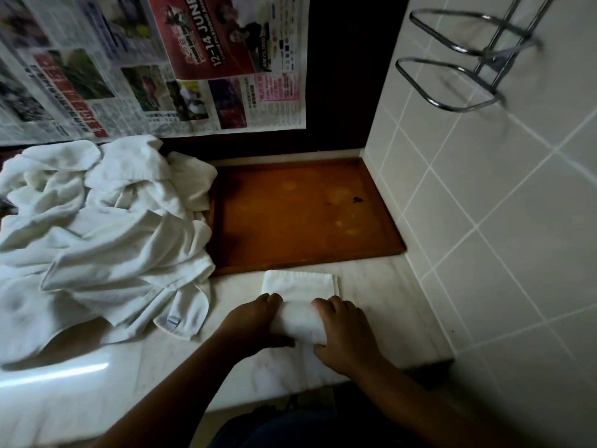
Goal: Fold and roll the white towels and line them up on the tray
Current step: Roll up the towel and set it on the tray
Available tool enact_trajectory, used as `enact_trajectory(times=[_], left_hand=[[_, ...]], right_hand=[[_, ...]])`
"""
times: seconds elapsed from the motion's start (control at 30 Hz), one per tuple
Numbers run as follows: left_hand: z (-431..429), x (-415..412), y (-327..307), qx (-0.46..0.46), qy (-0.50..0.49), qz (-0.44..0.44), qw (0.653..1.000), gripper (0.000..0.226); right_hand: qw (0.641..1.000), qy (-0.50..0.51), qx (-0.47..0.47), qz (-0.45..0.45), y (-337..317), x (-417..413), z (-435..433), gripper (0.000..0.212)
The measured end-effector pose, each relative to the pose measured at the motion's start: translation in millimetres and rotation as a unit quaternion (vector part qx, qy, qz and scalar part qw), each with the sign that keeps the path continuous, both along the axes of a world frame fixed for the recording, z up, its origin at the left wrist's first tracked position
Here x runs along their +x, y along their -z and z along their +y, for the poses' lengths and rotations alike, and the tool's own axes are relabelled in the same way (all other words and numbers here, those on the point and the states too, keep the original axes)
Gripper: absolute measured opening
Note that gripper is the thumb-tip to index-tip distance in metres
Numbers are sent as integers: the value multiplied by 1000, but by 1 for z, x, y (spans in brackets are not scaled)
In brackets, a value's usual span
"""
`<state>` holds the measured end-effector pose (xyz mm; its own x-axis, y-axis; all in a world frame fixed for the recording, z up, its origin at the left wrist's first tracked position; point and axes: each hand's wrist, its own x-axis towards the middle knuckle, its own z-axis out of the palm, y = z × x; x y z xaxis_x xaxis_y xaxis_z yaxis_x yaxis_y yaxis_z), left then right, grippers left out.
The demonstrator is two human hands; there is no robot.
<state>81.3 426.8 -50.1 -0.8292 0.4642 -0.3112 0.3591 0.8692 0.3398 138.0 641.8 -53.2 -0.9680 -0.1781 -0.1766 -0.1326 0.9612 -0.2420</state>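
1. Head view: left hand and right hand both curled round half-rolled white towel on counter, just before wooden tray.
2. Loose towel pile left, overlapping tray edge.

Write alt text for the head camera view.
The left hand and right hand hold a half-rolled white towel on a pale counter before a wooden tray. A heap of loose towels lies left, newspaper behind.
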Motion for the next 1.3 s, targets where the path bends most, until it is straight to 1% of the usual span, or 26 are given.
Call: enact_trajectory(times=[0.1, 0.17, 0.23, 0.33, 0.37, 0.43, 0.53, 0.67, 0.77, 0.87, 0.97, 1.1, 1.2, 1.3], left_hand=[[1, -6, -5, -1, 8, -47, 999, 84], [4, -6, -9, -15, 8, -43, 999, 87], [9, -3, -13, -64, 18, 5, 998, 89], [16, 13, -7, -134, 50, 154, 978, 87], [18, 23, -3, -142, 61, 179, 972, 91], [21, 39, 10, -113, 75, 226, 965, 95], [21, 41, 21, -53, 72, 267, 960, 84], [17, 28, 21, -38, 78, 253, 964, 87], [15, 25, 17, -34, 90, 237, 967, 91], [15, 20, 13, -63, 93, 181, 977, 93], [18, 11, 4, -78, 93, 127, 984, 88], [19, -2, -5, -79, 107, 106, 985, 87], [19, -8, -9, -90, 113, 80, 986, 90], [21, -9, -8, -92, 115, 85, 985, 92]], right_hand=[[1000, 1, 12, -25, -4, -6, 1, 73], [999, -3, 18, -41, -7, -12, 3, 75], [998, -7, 19, -60, -10, -18, 4, 77], [997, -9, 20, -79, -11, -24, 4, 77], [996, -10, 21, -87, -13, -25, 4, 77], [994, -16, 26, -107, -17, -27, 3, 76], [992, -21, 34, -123, -19, -26, 1, 74], [994, -6, 25, -107, -12, -18, 0, 69], [997, -3, 24, -76, -9, -11, 1, 72], [1000, 3, 18, -18, -6, 3, -1, 77], [999, 16, 11, 25, 2, 17, -5, 76], [999, 22, 24, 26, 2, 20, -5, 78], [999, 21, 44, 7, -6, 11, -4, 77], [998, 8, 62, -23, -15, -2, -2, 72]])
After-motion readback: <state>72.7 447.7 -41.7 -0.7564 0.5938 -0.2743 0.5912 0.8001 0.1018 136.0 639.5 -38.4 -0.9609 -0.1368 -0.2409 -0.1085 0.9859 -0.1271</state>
